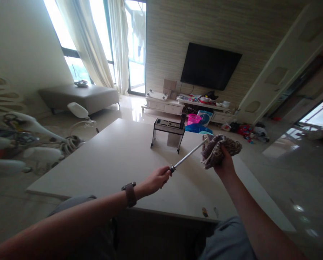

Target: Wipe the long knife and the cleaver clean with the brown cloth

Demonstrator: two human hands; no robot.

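My left hand [162,177], with a watch on its wrist, is closed around the dark handle of a honing steel [189,155]. The pale rod slants up to the right across the table. In my right hand [226,162] is a bunched brown patterned cloth [214,150], which meets the rod's far end and hides its tip. Farther back on the white table [96,169] stands a slotted knife holder [168,127] on short legs, with a dark handle sticking up at its right end.
Close to the table's front edge lie a small yellow-and-black item [205,212] and a small grey item [216,211]. Behind the table are a pink basket [194,118] and a blue object [196,128]. White chairs [42,154] stand at left.
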